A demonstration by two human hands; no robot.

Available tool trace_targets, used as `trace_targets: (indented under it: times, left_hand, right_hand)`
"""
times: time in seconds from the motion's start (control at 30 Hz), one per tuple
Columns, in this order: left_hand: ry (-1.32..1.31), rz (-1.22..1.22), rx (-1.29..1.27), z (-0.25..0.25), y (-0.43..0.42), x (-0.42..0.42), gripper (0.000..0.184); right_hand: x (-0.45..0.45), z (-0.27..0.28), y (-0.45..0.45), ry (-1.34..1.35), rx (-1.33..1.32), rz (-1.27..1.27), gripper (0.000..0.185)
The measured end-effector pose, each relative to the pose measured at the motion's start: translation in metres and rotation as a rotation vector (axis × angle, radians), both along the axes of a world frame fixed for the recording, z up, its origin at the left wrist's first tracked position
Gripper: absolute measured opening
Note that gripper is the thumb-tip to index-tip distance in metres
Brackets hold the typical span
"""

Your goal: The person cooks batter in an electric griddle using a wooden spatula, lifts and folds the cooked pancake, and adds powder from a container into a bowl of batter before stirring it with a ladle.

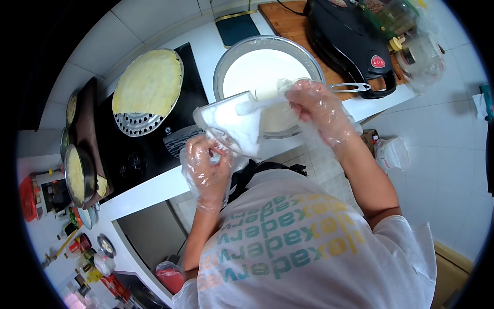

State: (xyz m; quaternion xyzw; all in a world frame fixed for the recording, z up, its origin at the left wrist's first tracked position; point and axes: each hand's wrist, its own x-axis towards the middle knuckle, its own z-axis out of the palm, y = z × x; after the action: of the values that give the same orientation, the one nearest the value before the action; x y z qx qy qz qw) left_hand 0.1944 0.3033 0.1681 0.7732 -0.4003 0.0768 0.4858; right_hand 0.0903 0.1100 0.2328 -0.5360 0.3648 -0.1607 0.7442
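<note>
Both of my hands wear clear plastic gloves. My left hand (207, 162) is closed around the handle of a clear plastic jug (231, 126), tilted and coated inside with white liquid. My right hand (319, 109) pinches a pale spatula (267, 103), whose blade reaches into the jug's mouth. Behind the jug stands a large metal basin (220, 64) holding white batter (265, 69). The jug covers part of the basin's near left rim. A slotted metal handle (350, 87) sticks out past the basin's right side.
On the black cooktop (193, 67), a round yellowish flatbread (146, 85) lies on a perforated metal plate (139, 125). A black electric griddle (342, 44) sits on a wooden board (278, 15) at the right. Metal bowls (90, 177) stand at the far left, beyond the cooktop.
</note>
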Motion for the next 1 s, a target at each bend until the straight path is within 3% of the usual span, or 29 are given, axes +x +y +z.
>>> trace_targets:
  times: [0.07,0.17,0.3,0.4,0.47,0.53,0.63,0.73,0.8,0.87,1.0]
  left_hand:
    - [-0.005,0.047,0.013,0.001,0.003,0.003,0.032]
    - [-0.023,0.094,0.023,-0.002,0.011,0.008,0.032]
    - [-0.018,0.123,0.028,-0.004,0.024,0.011,0.028]
    - [0.088,0.160,0.032,-0.005,0.031,0.010,0.025]
    - [0.156,0.163,-0.006,-0.004,0.034,0.009,0.024]
    - [0.192,0.168,-0.047,0.001,0.039,0.010,0.023]
    - [0.223,0.190,-0.115,0.009,0.050,0.014,0.022]
    - [0.273,0.230,-0.322,0.016,0.071,0.023,0.022]
    - [0.245,0.281,-0.390,0.019,0.093,0.036,0.023]
    - [0.270,0.276,-0.452,0.032,0.119,0.049,0.026]
    - [0.196,0.350,-0.542,0.063,0.197,0.089,0.033]
  right_hand:
    - [-0.005,-0.008,-0.016,-0.060,0.002,-0.106,0.010]
    - [-0.015,-0.045,-0.055,0.198,-0.472,-0.081,0.011]
    - [-0.025,-0.032,-0.057,0.253,-0.499,-0.108,0.010]
    - [-0.010,-0.005,-0.034,0.060,-0.380,-0.037,0.010]
    - [0.011,0.008,-0.001,-0.162,-0.455,0.045,0.011]
    - [0.031,0.013,0.034,-0.290,-0.812,0.178,0.006]
    - [0.061,0.013,0.072,-0.394,-1.688,0.312,0.011]
    - [0.086,0.023,0.099,-0.517,-1.831,0.532,0.015]
    - [0.102,0.048,0.116,-0.392,-1.790,0.992,0.024]
    - [0.124,0.072,0.142,-0.675,-1.668,0.948,0.023]
    - [0.165,0.106,0.184,-0.738,-1.764,0.867,0.034]
